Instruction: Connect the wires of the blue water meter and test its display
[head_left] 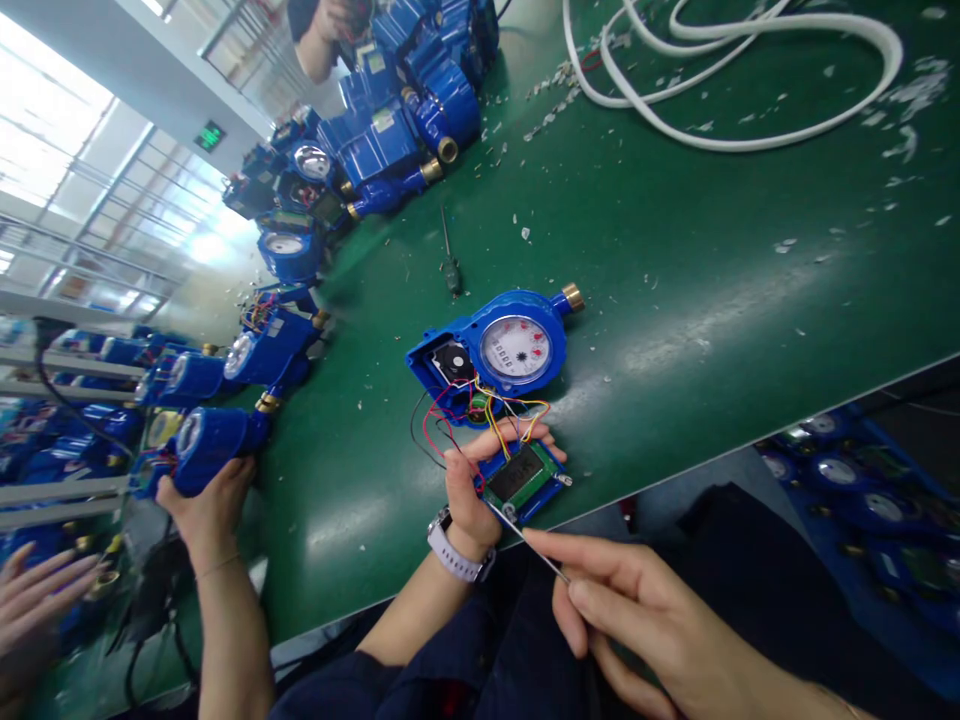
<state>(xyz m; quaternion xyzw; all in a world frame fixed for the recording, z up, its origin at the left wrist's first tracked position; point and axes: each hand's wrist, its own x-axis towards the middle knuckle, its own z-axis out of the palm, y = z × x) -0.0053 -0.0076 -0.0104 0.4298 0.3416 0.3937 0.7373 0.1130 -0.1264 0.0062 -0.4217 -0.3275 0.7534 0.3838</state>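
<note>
My left hand point(469, 500), with a watch at the wrist, holds a circuit board point(525, 475) with a dark display, set in a blue cover. Red, black, yellow and white wires point(491, 420) run from the board to an opened blue water meter point(517, 345), lying on the table with its round dial facing up. Between the fingers of my right hand point(622, 610) is a slim metal-shafted tool point(544, 560). Its tip reaches the near left corner of the board and cover; its handle is hidden in the hand.
Beyond the meter lies a screwdriver point(450, 265) on the green table point(712, 260). Blue meters point(382, 140) are piled at the back. At left, a co-worker's hand point(217, 500) grips another meter point(199, 445). A white cable point(735, 145) loops at the back right; more meters point(840, 470) sit low right.
</note>
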